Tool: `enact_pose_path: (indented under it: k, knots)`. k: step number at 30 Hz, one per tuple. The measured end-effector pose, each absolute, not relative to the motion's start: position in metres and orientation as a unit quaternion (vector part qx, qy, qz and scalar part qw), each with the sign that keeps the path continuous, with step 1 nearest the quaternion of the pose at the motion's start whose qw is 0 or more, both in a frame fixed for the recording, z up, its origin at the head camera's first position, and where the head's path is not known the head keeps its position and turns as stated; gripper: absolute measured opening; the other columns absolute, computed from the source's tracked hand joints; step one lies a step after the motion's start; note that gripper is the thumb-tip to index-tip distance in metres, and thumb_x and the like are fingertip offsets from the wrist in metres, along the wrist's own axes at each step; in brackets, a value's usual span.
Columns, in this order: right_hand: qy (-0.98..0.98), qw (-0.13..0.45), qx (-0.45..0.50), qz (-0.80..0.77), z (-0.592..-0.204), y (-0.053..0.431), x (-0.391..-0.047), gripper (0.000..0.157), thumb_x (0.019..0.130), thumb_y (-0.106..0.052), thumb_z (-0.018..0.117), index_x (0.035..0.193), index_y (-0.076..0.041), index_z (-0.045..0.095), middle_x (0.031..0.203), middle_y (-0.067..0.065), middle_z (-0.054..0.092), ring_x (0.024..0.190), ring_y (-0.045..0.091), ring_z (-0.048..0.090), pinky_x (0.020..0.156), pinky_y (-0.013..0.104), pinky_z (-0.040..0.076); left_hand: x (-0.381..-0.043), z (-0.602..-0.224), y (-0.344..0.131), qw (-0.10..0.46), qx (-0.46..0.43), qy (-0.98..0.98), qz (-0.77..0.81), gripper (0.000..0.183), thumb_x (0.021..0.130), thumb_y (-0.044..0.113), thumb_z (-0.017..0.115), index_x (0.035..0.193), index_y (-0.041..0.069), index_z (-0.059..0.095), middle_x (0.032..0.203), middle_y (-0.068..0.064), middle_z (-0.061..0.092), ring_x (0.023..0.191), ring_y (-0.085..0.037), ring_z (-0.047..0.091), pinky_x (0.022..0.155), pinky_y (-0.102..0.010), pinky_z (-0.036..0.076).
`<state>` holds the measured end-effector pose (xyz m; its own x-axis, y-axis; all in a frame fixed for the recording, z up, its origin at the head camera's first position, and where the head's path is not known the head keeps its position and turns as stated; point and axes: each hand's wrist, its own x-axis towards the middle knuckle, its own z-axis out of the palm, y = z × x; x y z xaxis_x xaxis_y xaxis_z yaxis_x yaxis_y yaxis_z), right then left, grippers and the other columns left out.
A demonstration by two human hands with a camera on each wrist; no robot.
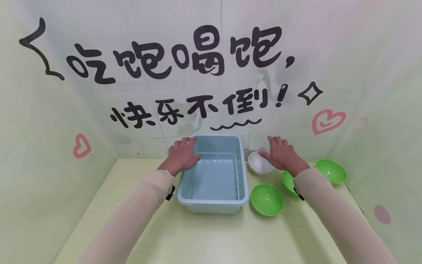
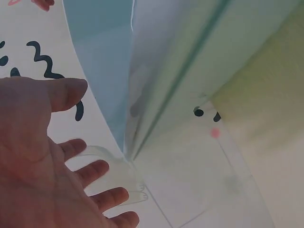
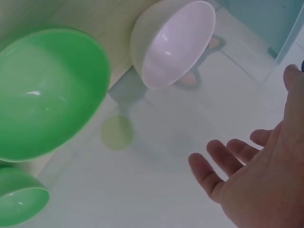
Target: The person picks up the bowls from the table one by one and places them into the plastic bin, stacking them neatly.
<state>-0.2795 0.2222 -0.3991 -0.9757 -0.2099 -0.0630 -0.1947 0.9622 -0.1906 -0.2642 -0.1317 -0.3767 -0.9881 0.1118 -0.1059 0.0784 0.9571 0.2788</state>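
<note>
A light blue rectangular tub stands on the table, its inside bare. My left hand hovers at the tub's left rim, its fingers relaxed and spread in the left wrist view, holding nothing. My right hand is raised above the bowls, nearest to a small white bowl, with loose fingers and nothing in them. A green bowl sits right of the tub's front corner. Another green bowl is partly hidden by my right wrist and sleeve. The last green bowl lies further right.
The pale wooden table ends at a back wall covered with a white sheet bearing black lettering. Similar sheets hang along the left and right sides, close to the table's edges. The rightmost bowl is near the right edge.
</note>
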Motion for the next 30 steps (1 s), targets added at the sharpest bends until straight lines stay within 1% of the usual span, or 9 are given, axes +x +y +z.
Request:
enact_pose_path:
  k: [3,11,19,24,30]
  knots:
    - [0.99,0.031,-0.106,-0.088,-0.403,0.227,-0.278,0.084,0.105,-0.057,0.04,0.157,0.006,0.024,0.155,0.035,0.033,0.141,0.056,0.032,0.116,0.073,0.029,-0.263,-0.378,-0.135,0.061,0.053,0.988,0.135,0.07,0.099,0.04,0.053,0.161,0.022,0.026,0.165,-0.014,0.026,0.15,-0.046,0.026,0.123,-0.068,0.02]
    - [0.989,0.013,-0.108,-0.098,-0.416,0.237,-0.272,0.079,0.105,-0.054,0.041,0.154,0.007,0.031,0.15,0.036,0.04,0.136,0.055,0.036,0.114,0.07,0.033,-0.258,-0.386,-0.144,0.063,0.052,0.987,0.14,0.07,0.099,0.039,0.054,0.161,0.019,0.028,0.165,-0.016,0.026,0.147,-0.047,0.028,0.121,-0.068,0.024]
    - [0.987,0.004,-0.116,-0.112,-0.425,0.24,-0.266,0.077,0.106,-0.053,0.04,0.153,0.007,0.033,0.148,0.035,0.042,0.134,0.053,0.039,0.113,0.069,0.035,-0.257,-0.396,-0.153,0.065,0.054,0.984,0.155,0.071,0.1,0.038,0.055,0.161,0.016,0.026,0.165,-0.018,0.026,0.146,-0.048,0.029,0.119,-0.071,0.026]
    - [0.984,-0.004,-0.125,-0.129,-0.428,0.238,-0.262,0.076,0.107,-0.051,0.041,0.152,0.009,0.034,0.146,0.037,0.043,0.132,0.055,0.04,0.111,0.069,0.036,-0.257,-0.402,-0.158,0.07,0.056,0.982,0.165,0.073,0.1,0.039,0.055,0.162,0.018,0.023,0.165,-0.018,0.024,0.146,-0.048,0.029,0.116,-0.071,0.03]
    - [0.983,0.004,-0.119,-0.139,-0.431,0.235,-0.259,0.078,0.107,-0.054,0.039,0.154,0.008,0.032,0.149,0.036,0.04,0.136,0.055,0.037,0.115,0.068,0.033,-0.254,-0.408,-0.162,0.061,0.069,0.98,0.175,0.071,0.102,0.04,0.052,0.163,0.018,0.023,0.165,-0.018,0.026,0.145,-0.048,0.031,0.113,-0.072,0.033]
